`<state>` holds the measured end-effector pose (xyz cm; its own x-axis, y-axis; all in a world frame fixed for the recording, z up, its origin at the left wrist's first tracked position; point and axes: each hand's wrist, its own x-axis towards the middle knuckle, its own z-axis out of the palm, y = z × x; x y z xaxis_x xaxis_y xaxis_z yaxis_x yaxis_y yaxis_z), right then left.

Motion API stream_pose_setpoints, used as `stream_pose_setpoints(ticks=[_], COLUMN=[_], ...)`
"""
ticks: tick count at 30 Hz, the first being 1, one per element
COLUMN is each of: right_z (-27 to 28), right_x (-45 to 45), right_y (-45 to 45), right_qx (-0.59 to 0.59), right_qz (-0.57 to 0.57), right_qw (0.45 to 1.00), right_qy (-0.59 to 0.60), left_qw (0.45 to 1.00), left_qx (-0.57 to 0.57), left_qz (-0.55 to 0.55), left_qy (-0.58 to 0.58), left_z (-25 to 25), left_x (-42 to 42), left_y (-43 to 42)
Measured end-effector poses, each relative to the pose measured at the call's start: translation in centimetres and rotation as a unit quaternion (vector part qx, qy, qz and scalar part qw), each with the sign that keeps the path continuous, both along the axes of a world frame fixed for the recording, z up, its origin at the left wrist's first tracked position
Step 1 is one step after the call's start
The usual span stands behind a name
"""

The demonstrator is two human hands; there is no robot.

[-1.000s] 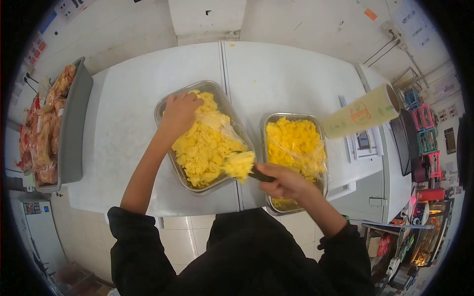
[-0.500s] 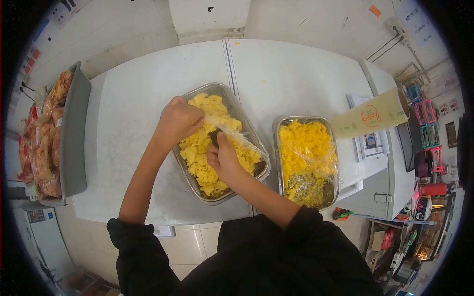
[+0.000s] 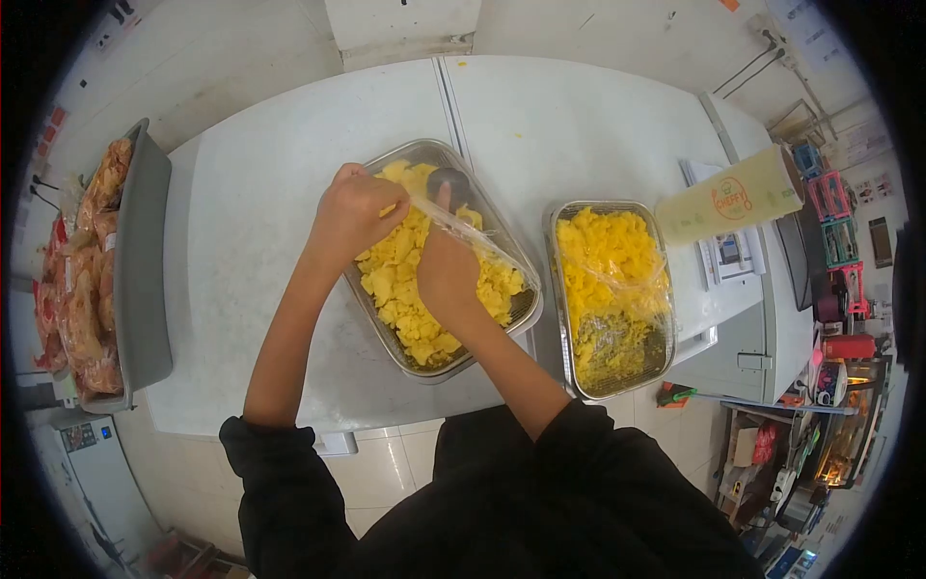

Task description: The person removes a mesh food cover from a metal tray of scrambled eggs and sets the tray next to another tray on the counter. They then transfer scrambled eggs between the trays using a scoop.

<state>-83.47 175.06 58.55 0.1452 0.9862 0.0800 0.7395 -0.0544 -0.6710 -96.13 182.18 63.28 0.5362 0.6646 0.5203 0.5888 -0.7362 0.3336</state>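
Observation:
A metal tray (image 3: 374, 333) at the centre holds yellow crumbled food (image 3: 400, 309). My left hand (image 3: 354, 214) is closed over its left side, pinching the edge of clear plastic film (image 3: 473, 234). The film is lifted and stretches toward the tray's right side. My right hand (image 3: 449, 275) is in the tray, partly under the film, closed round a dark scoop (image 3: 447, 180) whose head lies near the tray's far end. Right of it stands a second metal tray (image 3: 561, 318) of yellow food (image 3: 608, 253), partly covered with film.
A large film roll (image 3: 730, 198) lies right of the second tray, over papers (image 3: 730, 253). At the far left a grey bin (image 3: 143, 280) holds bagged meat (image 3: 87, 280). Both trays rest on a white table (image 3: 260, 193) set against a wall.
The right hand went from holding a loaded scoop between the trays to inside the central tray, then farther toward its far end. My left hand now holds the film raised.

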Motion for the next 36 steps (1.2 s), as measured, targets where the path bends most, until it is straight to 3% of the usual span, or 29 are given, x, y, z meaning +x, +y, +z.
stream_pose_setpoints(ticks=[2,3,5,9,13,15,19,21,22,24,28,29,31,34,36], right_z=[-0.1,0.6,2.8,2.9,0.3,-1.7,-1.0,1.3,1.4,1.6,6.3,7.0,8.4,10.6,11.4], right_x=[0.3,0.2,-0.4,-2.0,-0.4,0.2,-1.4,-2.2,-1.9,-1.5,2.3,4.1,8.4,15.7,19.6], right_y=[-0.5,-1.0,-2.5,-4.0,-1.2,1.1,1.8,-1.2,-1.6,-2.3,-6.4,-8.2,-11.6,-15.8,-18.1], right_qx=[0.041,0.041,-0.056,-0.008,-0.046,0.077,0.127,0.011,0.010,-0.087,-0.078,-0.086,-0.124,-0.190,-0.236], right_qz=[0.025,0.023,0.045,0.115,0.061,0.013,0.022,0.025,0.026,0.103,0.170,0.196,0.193,0.085,0.024], right_qw=[0.991,0.990,0.976,0.960,0.958,0.979,0.977,0.970,0.970,0.963,0.966,0.965,0.972,0.977,0.969], right_qy=[-0.128,-0.130,-0.206,-0.256,-0.277,-0.186,-0.167,-0.240,-0.242,-0.234,-0.177,-0.153,-0.042,0.041,0.064], left_qw=[1.000,1.000,1.000,1.000,1.000,0.999,0.999,0.999,0.998,0.998,0.996,0.993,0.985,0.966,0.903], left_qx=[-0.003,-0.007,-0.012,-0.019,-0.010,-0.017,-0.028,-0.036,-0.046,-0.049,-0.071,-0.095,-0.114,-0.176,-0.360], left_qz=[0.001,0.000,-0.003,0.004,0.018,0.027,0.033,0.032,0.035,0.040,0.054,0.064,0.093,0.126,0.044], left_qy=[-0.009,-0.003,0.001,-0.004,-0.021,-0.023,-0.023,-0.020,-0.016,-0.014,0.024,-0.024,-0.088,-0.138,-0.230], left_z=[-0.1,-0.1,-0.2,-0.6,-0.9,-0.9,-0.8,-0.7,-0.8,-0.8,-0.1,-0.2,0.6,2.8,2.4], left_x=[0.0,-0.1,-0.3,-0.4,-0.3,-0.2,-0.2,-0.2,-0.1,0.0,0.3,0.4,1.9,4.5,6.8], left_y=[0.1,0.1,0.1,0.1,-0.1,-0.2,-0.3,-0.3,-0.5,-0.6,-1.4,-2.0,-4.9,-12.7,-17.7])
